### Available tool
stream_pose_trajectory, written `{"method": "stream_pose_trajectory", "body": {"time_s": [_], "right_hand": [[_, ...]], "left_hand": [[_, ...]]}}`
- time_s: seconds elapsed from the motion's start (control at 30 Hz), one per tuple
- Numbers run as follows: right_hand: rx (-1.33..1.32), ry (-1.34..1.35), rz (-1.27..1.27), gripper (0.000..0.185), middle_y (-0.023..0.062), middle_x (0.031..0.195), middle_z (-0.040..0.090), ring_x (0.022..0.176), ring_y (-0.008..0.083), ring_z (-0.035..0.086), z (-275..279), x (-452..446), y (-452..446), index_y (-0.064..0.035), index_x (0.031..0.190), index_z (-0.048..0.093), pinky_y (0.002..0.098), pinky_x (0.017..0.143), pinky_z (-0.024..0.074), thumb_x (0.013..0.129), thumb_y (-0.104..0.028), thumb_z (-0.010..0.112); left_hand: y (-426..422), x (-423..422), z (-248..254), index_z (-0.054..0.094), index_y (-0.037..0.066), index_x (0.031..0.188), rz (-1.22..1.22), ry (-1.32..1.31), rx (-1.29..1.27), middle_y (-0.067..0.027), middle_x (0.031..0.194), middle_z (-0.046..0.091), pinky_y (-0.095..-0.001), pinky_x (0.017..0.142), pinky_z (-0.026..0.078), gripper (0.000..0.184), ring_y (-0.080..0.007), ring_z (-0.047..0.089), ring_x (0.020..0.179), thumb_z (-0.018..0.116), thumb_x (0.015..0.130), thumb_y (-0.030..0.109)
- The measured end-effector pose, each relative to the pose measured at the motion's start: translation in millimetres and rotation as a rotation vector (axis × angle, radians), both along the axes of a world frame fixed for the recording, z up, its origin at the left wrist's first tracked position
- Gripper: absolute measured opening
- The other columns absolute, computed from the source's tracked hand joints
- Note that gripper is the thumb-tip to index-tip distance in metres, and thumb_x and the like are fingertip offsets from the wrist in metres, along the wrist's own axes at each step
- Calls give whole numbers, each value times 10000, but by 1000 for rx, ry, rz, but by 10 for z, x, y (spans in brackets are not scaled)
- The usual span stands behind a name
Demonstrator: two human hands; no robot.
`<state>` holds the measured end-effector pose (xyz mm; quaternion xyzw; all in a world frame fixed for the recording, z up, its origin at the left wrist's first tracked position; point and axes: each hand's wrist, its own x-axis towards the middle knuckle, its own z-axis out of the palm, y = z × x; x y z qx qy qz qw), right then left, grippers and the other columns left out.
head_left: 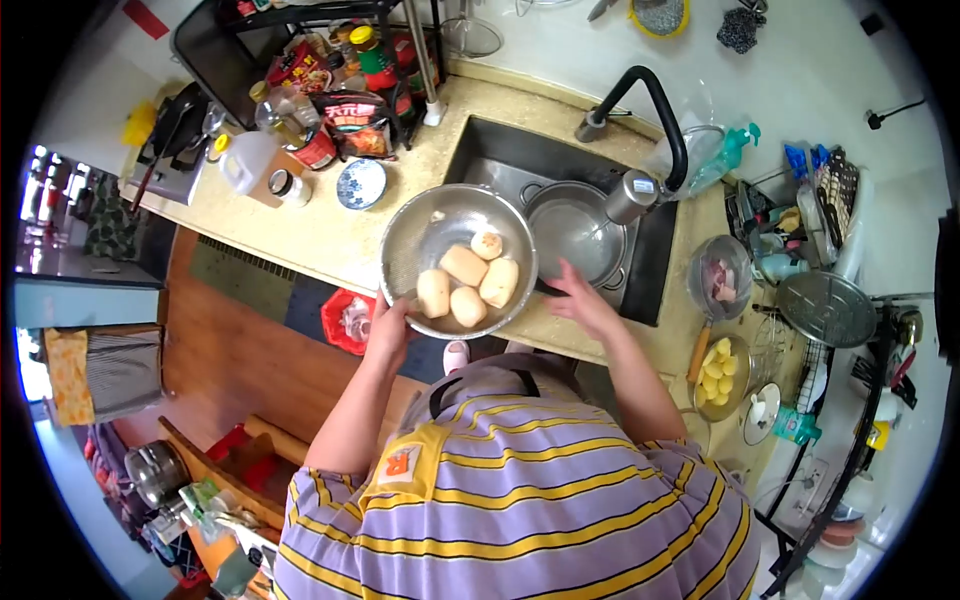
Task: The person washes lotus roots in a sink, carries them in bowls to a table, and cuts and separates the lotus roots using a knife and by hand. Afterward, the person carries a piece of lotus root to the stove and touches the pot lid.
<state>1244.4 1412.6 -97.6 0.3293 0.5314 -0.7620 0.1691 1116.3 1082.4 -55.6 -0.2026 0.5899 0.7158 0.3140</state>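
Observation:
My left hand (390, 328) grips the near-left rim of a metal colander bowl (408, 222), fingers closed on the edge. Several pale, peeled root pieces (463, 265), which look like lotus root, lie in it. The bowl is over the counter, by the left edge of the sink (480, 150). My right hand (583, 300) is near the sink's front edge, right of the bowl, its fingers apart and nothing visible in them. A small dark shape by its fingertips is unclear. In the sink, a two-handled metal pot (580, 225) sits beneath the black tap (655, 100).
On the right are a bowl of yellow pieces (719, 375), a bowl with meat (718, 280) and a round metal lid (826, 310). A small patterned bowl (361, 185), jars and bottles stand left. A red-lined bin (348, 322) is below the counter.

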Motion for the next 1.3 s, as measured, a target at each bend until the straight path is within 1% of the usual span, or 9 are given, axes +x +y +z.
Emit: {"method": "stream_pose_trajectory", "body": {"time_s": [0.1, 0.33, 0.43, 0.53, 0.87, 0.9, 1.03, 1.2, 1.3], "right_hand": [[-190, 180, -168, 753, 201, 1506, 372, 1296, 293, 488, 588, -350, -777, -142, 1566, 150, 451, 1031, 447, 991, -388, 570], [550, 508, -264, 605, 168, 1401, 476, 1293, 244, 447, 921, -90, -1265, -8, 1492, 246, 344, 1093, 345, 938, -76, 481], [472, 384, -259, 610, 163, 1405, 470, 1278, 241, 451, 622, -81, -1311, -21, 1497, 244, 343, 1085, 353, 920, -50, 443], [325, 282, -329, 638, 164, 1385, 485, 1238, 232, 478, 447, -65, -1336, -29, 1511, 225, 339, 1058, 377, 907, -42, 431], [531, 211, -401, 697, 172, 1456, 429, 1322, 240, 433, 273, 370, -1202, -17, 1536, 161, 352, 1102, 361, 924, -32, 493], [690, 422, -386, 719, 193, 1419, 485, 1231, 315, 538, 93, 503, -1141, -74, 1556, 137, 402, 1035, 433, 1003, -339, 512], [38, 193, -759, 853, 218, 1489, 416, 1167, 321, 605, 323, 1355, -711, -36, 1550, 165, 443, 1033, 456, 990, -658, 330], [-286, 275, -1844, 707, 265, 1279, 518, 1164, 379, 565, -150, 2656, 137, 1, 1459, 233, 487, 1046, 473, 998, -436, 544], [-260, 247, -1901, 627, 252, 1231, 521, 1127, 395, 572, -352, 3102, 482, -18, 1440, 251, 508, 1024, 499, 993, -314, 578]], "left_hand": [[28, -67, 270, 313, 175, 1465, -99, -87, -16, -92, 1089, 601, -347, 709, 591, 591, -204, 642, 879, 480, 911, 50], [-327, -16, 390, 205, 141, 1537, -302, 654, -9, -145, 1357, 499, -311, 798, 546, 751, -218, 569, 1124, 475, 855, -22], [-282, -42, 528, 200, 151, 1539, -264, 194, 29, -140, 1320, 518, -317, 770, 551, 754, -213, 591, 1068, 466, 854, -21], [-248, -84, 438, 255, 168, 1524, -324, 107, -27, -98, 1180, 590, -292, 619, 523, 735, -174, 606, 870, 515, 854, 18], [131, -94, 265, 339, 99, 1456, -568, 177, -51, -105, 1211, 598, -287, 626, 561, 597, -204, 653, 932, 523, 888, 77], [168, -98, 120, 308, 111, 1468, -614, 136, -20, -130, 1233, 581, -360, 690, 608, 655, -248, 659, 946, 500, 851, 9], [472, 95, 140, 295, 138, 1470, -705, -5, -5, -132, 1256, 570, -400, 705, 622, 671, -280, 662, 978, 469, 841, -19], [922, 351, 158, 339, 126, 1429, -792, -132, 20, -172, 1253, 561, -407, 671, 632, 648, -315, 673, 943, 451, 812, -37], [1199, 483, 148, 299, 133, 1454, -914, -104, -20, -177, 1278, 552, -414, 703, 624, 669, -318, 653, 1023, 444, 819, -17]]}}
